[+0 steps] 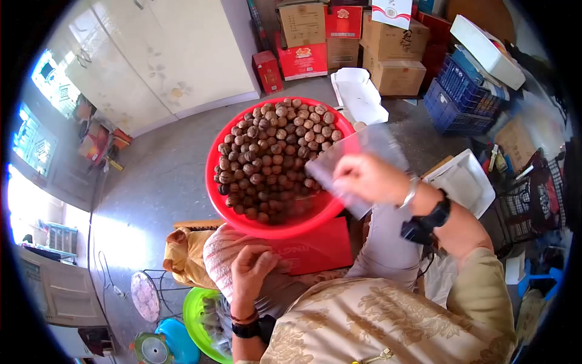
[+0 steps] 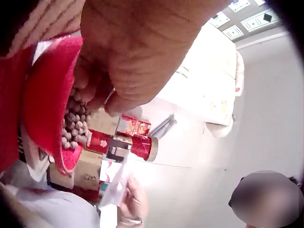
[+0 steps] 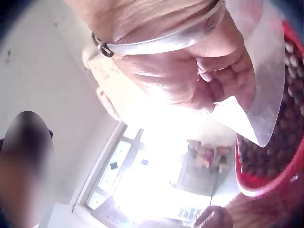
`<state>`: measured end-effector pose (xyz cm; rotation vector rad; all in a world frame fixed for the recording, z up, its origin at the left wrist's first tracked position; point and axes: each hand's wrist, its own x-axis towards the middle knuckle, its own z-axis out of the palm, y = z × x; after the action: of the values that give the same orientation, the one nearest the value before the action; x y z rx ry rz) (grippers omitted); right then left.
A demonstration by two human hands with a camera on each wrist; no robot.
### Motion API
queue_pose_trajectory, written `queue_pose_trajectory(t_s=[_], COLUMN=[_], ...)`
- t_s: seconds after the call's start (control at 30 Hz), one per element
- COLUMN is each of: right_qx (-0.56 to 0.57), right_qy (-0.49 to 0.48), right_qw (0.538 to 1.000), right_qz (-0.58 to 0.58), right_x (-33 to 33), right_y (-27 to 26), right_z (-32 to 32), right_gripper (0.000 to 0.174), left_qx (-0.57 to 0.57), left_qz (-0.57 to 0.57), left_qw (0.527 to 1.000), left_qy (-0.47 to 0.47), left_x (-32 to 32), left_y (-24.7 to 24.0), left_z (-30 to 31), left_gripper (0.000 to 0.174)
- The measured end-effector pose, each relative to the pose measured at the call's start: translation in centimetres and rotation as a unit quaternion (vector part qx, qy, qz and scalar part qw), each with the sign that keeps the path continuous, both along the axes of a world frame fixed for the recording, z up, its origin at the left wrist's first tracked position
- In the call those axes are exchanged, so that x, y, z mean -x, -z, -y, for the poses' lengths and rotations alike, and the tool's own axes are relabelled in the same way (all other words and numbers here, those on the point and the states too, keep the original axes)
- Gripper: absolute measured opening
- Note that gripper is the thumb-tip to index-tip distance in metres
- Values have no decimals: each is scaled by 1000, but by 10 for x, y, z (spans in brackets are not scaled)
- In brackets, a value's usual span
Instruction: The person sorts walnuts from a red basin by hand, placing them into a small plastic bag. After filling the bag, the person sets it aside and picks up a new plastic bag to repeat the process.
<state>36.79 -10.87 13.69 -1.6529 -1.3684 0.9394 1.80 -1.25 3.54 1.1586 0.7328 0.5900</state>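
A red basin point(image 1: 216, 193) full of brown walnuts point(image 1: 277, 159) rests near the person's knees, above a red box point(image 1: 324, 242). The right hand point(image 1: 373, 178), blurred in the head view, pinches a clear plastic bag point(image 1: 388, 144) over the basin's right rim; in the right wrist view the bag point(image 3: 268, 99) hangs from the curled fingers. Near the basin's lower left side, the left hand point(image 1: 251, 273) is held above the lap with bent fingers. Its fingertips are close together, and whether they hold anything cannot be told, also in the left wrist view.
Behind the basin stand stacked cartons point(image 1: 397, 45), a white foam tray point(image 1: 357, 94) and blue crates point(image 1: 454, 91). Another white tray point(image 1: 464, 182) is at the right. A green basin point(image 1: 195, 315) and a yellow cloth point(image 1: 185, 258) lie at the lower left.
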Motion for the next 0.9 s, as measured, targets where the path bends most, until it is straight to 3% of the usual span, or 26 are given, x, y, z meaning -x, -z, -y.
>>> queue_pose_trajectory(t_s=[0.07,0.13,0.3,0.43,0.5,0.73,0.8,0.9], right_qx=[-62,-16,28,52,57,90,53,77], right_qy=[-77,-119,-184,-209,-213,-187,-181,-230], right_qw=[994,992,982,976,974,972,982,970], right_qz=[36,32,16,-36,-52,-109,-21,18], right_x=[38,72,118,128,130,133,126,107], right_y=[27,38,48,61,64,63,61,72], right_z=[-23,-35,-54,-61,-64,-66,-66,-74], right_gripper=[11,13,17,23,22,16,16,15], left_qx=[-34,-48,-12,-12,-23,17,-29,-113], left_qz=[-16,-20,28,24,-27,-16,-96,-183], left_qw=[999,996,998,998,999,1000,992,971], left_qy=[33,71,55,51,35,-5,-81,-100], left_x=[-10,-18,-14,-4,-3,6,9,19], left_y=[-9,-14,-13,-11,-13,-5,3,15], left_z=[2,4,2,3,5,2,0,-4], left_gripper=[12,17,25,24,22,10,6,3])
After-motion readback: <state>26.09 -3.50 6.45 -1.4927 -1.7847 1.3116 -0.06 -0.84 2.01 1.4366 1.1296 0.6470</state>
